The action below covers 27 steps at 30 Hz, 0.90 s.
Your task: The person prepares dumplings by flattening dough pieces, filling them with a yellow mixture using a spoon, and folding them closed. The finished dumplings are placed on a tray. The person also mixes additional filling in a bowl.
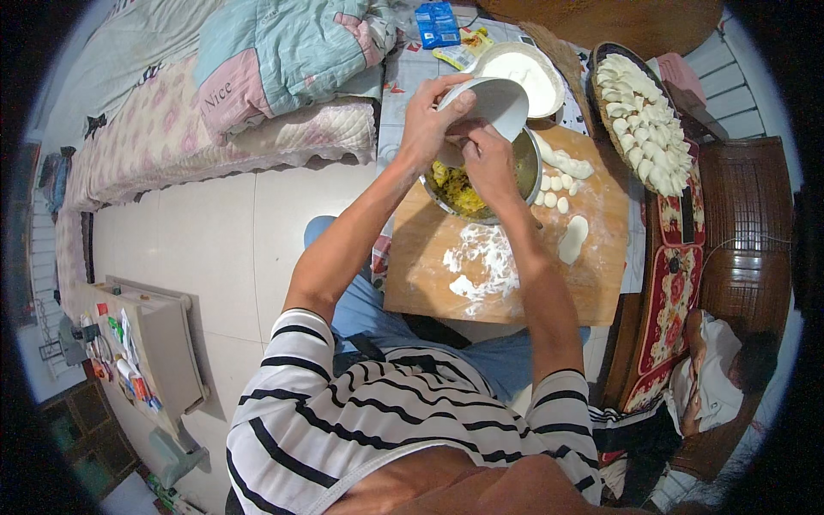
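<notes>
My left hand [430, 119] grips the rim of a pale bowl [499, 100], tilted above a metal bowl [535, 164]. Yellow-green chopped filling [460, 190] lies in the metal bowl. At the pale bowl's lower edge is my right hand [489, 161], its fingers curled; whether they pinch anything is hidden. The metal bowl stands on a wooden board [418, 277]. To its right lie a dough rope [566, 162], several small dough pieces [550, 199] and a flattened oval of dough [573, 239]. White flour [483, 261] is scattered nearer me.
Behind my hands stands a bowl of white flour [531, 74], beside a yellow packet [465, 53] and a blue packet [438, 26]. A round tray [602, 119] of dumplings is at the right. A person [708, 380] sits on the wooden bench [740, 257]. A bed [257, 148] stands left.
</notes>
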### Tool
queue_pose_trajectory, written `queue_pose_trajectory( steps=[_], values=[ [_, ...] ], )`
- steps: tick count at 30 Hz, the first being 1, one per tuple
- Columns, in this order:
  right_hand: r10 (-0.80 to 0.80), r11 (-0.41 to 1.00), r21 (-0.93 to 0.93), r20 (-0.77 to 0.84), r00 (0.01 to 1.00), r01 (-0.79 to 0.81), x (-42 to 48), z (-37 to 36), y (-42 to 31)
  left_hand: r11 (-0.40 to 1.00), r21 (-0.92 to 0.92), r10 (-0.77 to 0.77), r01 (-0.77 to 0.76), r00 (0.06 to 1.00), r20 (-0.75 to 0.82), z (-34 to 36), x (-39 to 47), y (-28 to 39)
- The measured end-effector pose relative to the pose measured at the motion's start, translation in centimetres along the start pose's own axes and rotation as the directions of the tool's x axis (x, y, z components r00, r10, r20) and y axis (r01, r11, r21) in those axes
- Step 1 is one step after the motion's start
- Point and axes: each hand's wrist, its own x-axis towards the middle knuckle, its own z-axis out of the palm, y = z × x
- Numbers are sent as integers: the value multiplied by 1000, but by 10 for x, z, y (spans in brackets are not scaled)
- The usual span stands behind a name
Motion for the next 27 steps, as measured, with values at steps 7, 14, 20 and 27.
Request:
queue_pose_trajectory(
  steps=[7,14,20,27],
  values=[
    [-89,989,-83,327,941,122,-14,-27,5,977,194,82,-86,996,25,-9,3,4],
    [203,979,-49,251,947,-197,-34,-39,25,1000,-14,4,-5,998,-70,-9,2,7],
    [612,506,642,204,764,-577,-15,-51,27,1000,18,-19,20,995,-102,-23,3,1],
    [515,-34,945,296,804,-326,-20,-47,60,970,-171,-190,170,976,-110,-24,1,-2]
  ],
)
